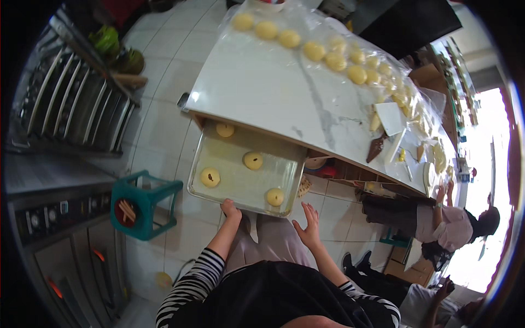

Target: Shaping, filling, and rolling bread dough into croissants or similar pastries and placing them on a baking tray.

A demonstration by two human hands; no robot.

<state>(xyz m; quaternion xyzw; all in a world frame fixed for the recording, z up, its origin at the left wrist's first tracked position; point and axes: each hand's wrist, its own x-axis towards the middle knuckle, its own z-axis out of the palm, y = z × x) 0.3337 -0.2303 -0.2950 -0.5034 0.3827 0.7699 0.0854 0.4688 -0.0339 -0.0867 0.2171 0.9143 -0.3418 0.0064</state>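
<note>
Okay so your left hand [231, 210] is curled round the near rim of the tray [239, 187], which lies just ahead, long axis side to side; your right hand [309, 225], fingers spread, empty, hovers by the near right corner.

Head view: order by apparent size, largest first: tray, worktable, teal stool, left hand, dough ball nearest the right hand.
1. Worktable
2. Tray
3. Teal stool

Not ranked: left hand and dough ball; their visible parts look about alike.
</note>
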